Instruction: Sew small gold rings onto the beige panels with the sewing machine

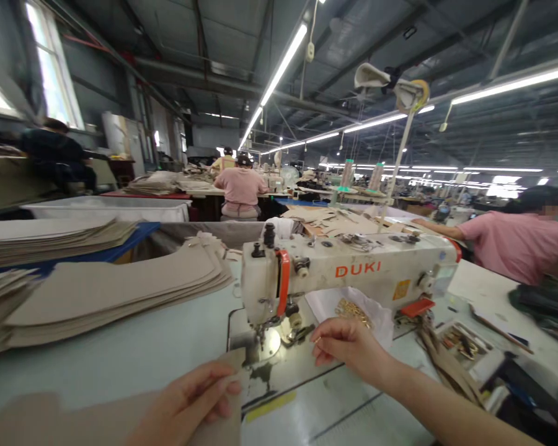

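Observation:
My left hand (198, 396) is closed at the edge of a beige fabric panel (121, 412), thumb over the fingers, near the front of the sewing table. Just right of the needle area, my right hand (341, 347) pinches a small gold-coloured piece (318, 340), too small to make out fully. Between and behind the hands stands a white sewing machine (320, 269) marked DUKI, its lamp lighting the needle plate (272, 342). Under the machine arm, beyond my right hand, gold-coloured metal pieces (353, 311) lie in a heap on a white wrapper (382, 319).
Stacked beige panels (116, 279) lie on the table at left. A small tray (469, 347) of metal bits and fabric strips (439, 356) sit at right. A co-worker in pink (511, 241) works at right; another co-worker (242, 186) sits ahead. A thread stand pole (400, 155) rises behind the machine.

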Action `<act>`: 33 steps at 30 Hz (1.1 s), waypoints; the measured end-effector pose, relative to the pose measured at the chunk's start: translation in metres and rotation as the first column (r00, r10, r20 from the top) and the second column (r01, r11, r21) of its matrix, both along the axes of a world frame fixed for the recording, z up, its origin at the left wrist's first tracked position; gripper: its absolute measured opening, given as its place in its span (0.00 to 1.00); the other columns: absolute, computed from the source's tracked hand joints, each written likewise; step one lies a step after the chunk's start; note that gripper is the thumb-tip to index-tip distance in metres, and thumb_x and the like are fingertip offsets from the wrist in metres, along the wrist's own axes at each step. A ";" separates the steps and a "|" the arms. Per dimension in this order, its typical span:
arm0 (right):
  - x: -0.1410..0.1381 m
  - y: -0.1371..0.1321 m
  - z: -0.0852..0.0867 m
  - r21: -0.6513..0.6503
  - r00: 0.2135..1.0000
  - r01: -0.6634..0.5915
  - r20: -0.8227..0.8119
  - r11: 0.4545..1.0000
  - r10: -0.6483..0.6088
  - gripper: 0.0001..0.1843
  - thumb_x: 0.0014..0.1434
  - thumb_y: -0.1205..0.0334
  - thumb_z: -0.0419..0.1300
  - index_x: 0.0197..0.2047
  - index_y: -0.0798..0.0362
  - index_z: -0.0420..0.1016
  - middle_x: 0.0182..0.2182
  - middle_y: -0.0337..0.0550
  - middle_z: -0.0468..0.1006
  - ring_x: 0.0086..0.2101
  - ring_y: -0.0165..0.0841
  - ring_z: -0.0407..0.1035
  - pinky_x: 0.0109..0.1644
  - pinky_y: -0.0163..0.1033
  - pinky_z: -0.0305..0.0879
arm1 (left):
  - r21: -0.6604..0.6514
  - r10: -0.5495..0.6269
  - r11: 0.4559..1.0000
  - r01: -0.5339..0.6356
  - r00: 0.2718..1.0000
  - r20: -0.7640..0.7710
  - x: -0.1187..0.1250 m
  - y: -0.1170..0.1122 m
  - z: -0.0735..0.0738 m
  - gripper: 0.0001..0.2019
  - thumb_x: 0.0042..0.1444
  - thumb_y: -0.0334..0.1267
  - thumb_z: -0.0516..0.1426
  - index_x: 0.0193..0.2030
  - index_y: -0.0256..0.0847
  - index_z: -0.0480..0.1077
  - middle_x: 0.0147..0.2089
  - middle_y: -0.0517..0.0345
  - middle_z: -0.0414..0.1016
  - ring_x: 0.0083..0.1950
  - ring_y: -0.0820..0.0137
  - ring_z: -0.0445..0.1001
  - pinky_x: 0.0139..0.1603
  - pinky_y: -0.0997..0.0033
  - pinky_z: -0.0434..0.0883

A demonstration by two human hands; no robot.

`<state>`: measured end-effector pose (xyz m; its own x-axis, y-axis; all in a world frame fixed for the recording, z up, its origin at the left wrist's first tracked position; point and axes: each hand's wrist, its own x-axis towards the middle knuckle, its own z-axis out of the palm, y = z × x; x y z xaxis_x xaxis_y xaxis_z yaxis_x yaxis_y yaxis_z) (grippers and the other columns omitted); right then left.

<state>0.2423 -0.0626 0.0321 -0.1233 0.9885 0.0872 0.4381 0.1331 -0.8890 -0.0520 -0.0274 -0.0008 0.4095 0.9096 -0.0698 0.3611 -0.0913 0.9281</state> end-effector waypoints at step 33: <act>-0.104 0.007 -0.036 -0.198 0.816 -0.108 -0.577 0.974 -0.027 0.29 0.41 0.40 0.69 0.38 0.55 0.82 0.30 0.47 0.81 0.32 0.38 0.75 0.42 0.44 0.71 | -0.022 0.229 0.973 -0.228 0.964 0.136 0.015 -0.025 0.023 0.06 0.43 0.41 0.55 0.24 0.42 0.70 0.22 0.62 0.75 0.26 0.69 0.72 0.29 0.73 0.66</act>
